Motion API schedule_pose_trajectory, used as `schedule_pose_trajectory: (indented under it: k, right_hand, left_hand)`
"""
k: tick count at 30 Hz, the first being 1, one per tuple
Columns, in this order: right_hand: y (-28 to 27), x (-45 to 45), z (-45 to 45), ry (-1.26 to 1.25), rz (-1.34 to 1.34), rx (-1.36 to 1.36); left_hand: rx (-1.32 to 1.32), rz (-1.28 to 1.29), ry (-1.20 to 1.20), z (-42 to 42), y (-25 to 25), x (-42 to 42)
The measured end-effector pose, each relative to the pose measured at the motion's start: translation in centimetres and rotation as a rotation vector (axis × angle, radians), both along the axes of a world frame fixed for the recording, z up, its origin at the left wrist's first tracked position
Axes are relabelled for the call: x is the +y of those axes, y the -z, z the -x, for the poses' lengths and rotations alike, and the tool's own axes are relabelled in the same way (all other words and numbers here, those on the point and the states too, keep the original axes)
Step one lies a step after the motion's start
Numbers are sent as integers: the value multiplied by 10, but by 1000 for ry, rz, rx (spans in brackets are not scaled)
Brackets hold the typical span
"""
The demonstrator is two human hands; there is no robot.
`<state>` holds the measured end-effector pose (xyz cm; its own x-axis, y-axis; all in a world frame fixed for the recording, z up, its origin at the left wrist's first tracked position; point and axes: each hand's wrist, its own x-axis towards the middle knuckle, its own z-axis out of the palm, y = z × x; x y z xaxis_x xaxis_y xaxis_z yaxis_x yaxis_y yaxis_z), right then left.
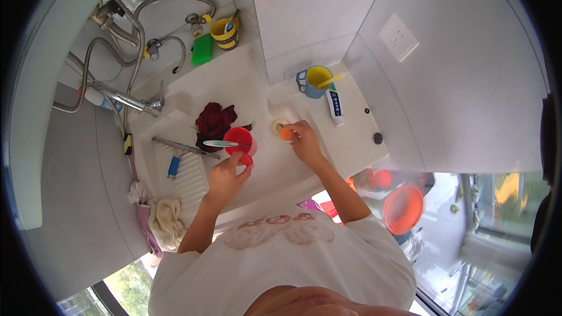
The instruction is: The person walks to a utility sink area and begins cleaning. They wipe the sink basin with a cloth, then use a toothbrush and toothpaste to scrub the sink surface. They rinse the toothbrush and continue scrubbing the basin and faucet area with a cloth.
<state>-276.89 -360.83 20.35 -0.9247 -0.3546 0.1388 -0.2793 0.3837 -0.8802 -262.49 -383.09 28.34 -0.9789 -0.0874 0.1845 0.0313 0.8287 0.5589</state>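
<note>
My left hand [225,176] grips the handle of a red plastic cup [250,141] over the sink basin [259,171]. A white and teal toothbrush [221,144] lies across the cup's mouth. Between the fingers of my right hand [304,141] is a small orange object [286,134], partly hidden by them. It is right beside the round drain [277,125]. Behind the cup, a wet dark red cloth [215,119] is bunched in the basin. A thin stream of water runs from the chrome faucet [127,98] towards the cloth.
A ribbed washboard [193,186] at left bears a metal bar [186,148] and a blue-handled item [173,167]. On the right ledge are a blue-yellow cup [315,90] and a toothpaste tube [335,107]. A green box [202,50] and yellow cup [226,40] stand at the back.
</note>
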Motion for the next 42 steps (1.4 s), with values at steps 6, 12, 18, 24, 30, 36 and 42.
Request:
schedule_pose_trajectory:
  k: [6,12,18,24,30,36,42]
  right_hand:
    - [126,-58,42,32,-826,274]
    - [114,-73,35,116,-873,184]
    - [105,-56,21,-33,-686,198]
    - [111,-55,26,-55,-777,195]
    - [118,-58,30,66,-797,134]
    - [140,-50,34,42,-884,306]
    - [121,-56,30,113,-692,128]
  left_hand:
    - [36,4,-54,-7,-8,-5]
    - [25,18,-99,-28,-9,-12]
    - [12,34,-90,-31,-8,-21]
    - [32,8,-59,-22,-1,-26]
    - [9,4,-51,-24,3,-27]
    - [4,25,-45,-29,9,-29]
    - [-4,17,-43,-31,12,-29]
